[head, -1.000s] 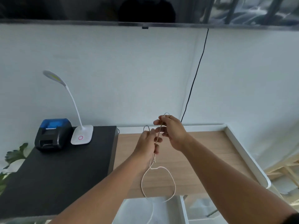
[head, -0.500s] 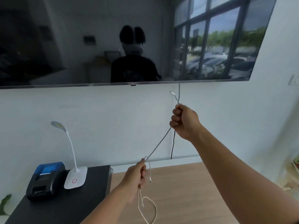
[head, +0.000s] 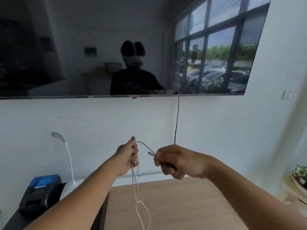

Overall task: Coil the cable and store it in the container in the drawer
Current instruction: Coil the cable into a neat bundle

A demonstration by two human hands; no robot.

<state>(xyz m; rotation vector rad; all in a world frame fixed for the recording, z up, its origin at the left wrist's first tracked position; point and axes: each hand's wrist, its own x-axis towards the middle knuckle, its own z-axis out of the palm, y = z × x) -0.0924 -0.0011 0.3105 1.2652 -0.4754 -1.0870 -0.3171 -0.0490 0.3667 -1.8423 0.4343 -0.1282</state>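
A thin white cable (head: 136, 191) hangs in loops from my left hand (head: 129, 157), which is closed around a bundle of its strands in front of the wall. From the top of that fist a short arc of cable runs right to my right hand (head: 176, 161), which pinches it just behind its white plug end. The two hands are level and a short gap apart. The hanging loops drop over the wooden desk (head: 174, 205) and leave the frame at the bottom. No drawer or container is in view.
A black cabinet (head: 15, 219) at the left carries a blue-and-black label printer (head: 39, 193) and a white gooseneck lamp (head: 69, 171). A large dark screen (head: 116, 47) hangs on the wall above, a black cord (head: 177, 123) dropping from it. A potted plant (head: 300, 175) sits far right.
My right hand came down from high near the screen to level with my left hand, bringing the plug end close. The view tilted upward; the drawer seen earlier dropped out of frame.
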